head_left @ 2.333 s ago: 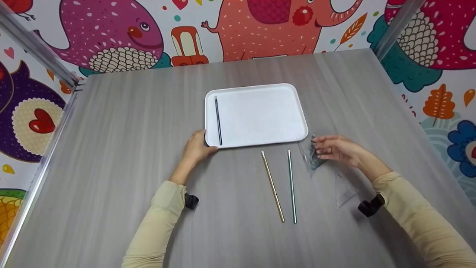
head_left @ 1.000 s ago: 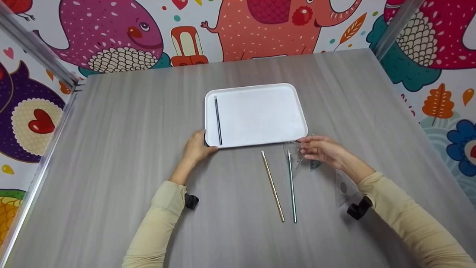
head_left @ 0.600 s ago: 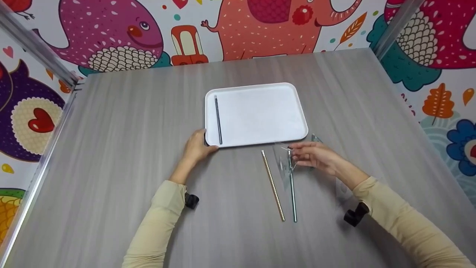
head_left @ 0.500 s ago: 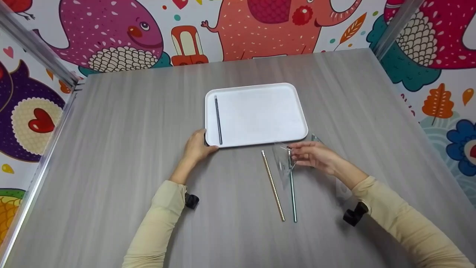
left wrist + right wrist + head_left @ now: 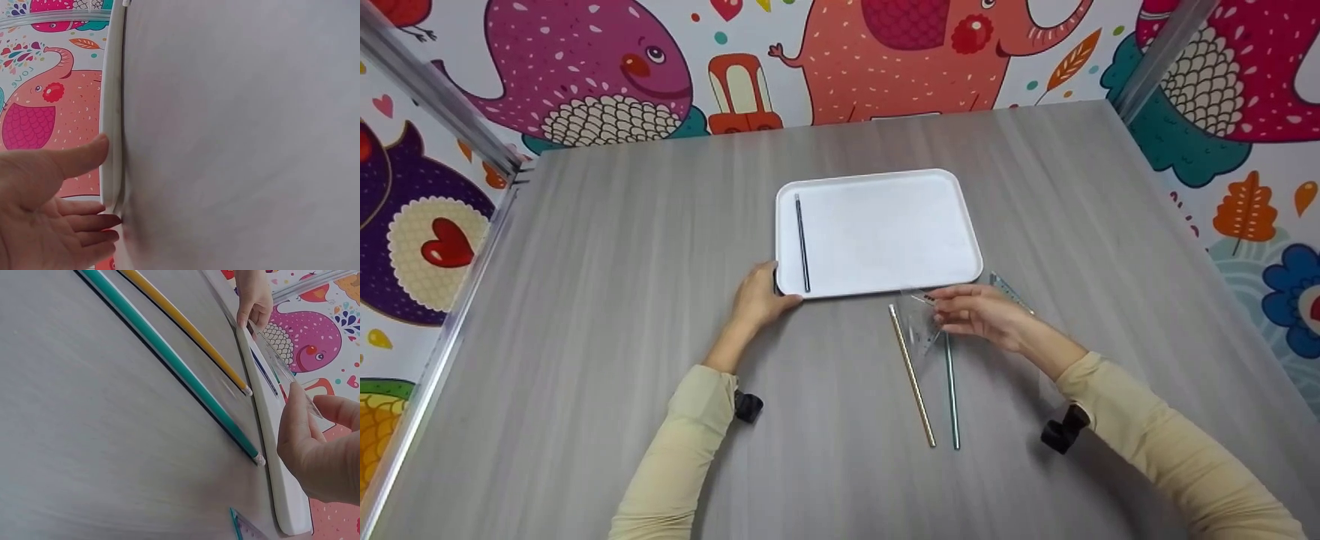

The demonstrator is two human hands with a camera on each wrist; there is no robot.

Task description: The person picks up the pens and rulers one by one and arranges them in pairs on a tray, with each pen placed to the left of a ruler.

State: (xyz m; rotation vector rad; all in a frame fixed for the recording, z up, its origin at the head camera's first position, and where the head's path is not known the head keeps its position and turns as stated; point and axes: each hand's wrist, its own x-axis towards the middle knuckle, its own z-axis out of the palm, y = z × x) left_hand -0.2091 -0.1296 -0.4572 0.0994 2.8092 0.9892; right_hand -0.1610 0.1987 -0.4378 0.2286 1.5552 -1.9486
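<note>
My left hand [image 5: 756, 294] grips the near left corner of a white tray [image 5: 885, 232], its thumb on the rim [image 5: 111, 112] in the left wrist view. A dark pencil [image 5: 803, 244] lies along the tray's left side. Between thumb and fingers, my right hand [image 5: 986, 316] pinches a clear set square [image 5: 917, 324], raised over the pencils' upper ends, near the tray's front edge. Below lie a gold pencil [image 5: 913, 379] and a green pencil [image 5: 952, 397], side by side. The right hand partly covers the green pencil's eraser end in the head view.
Another set square with a bluish edge [image 5: 1011, 291] lies right of the tray's near corner, partly behind the right hand. The right forearm almost wholly hides a clear triangle on the grey table [image 5: 622, 300]. Patterned walls [image 5: 900, 67] stand at the back and sides.
My right hand has carried the clear set square leftward from right of the green pencil to above the pencils' upper ends. The left hand and tray have stayed in place.
</note>
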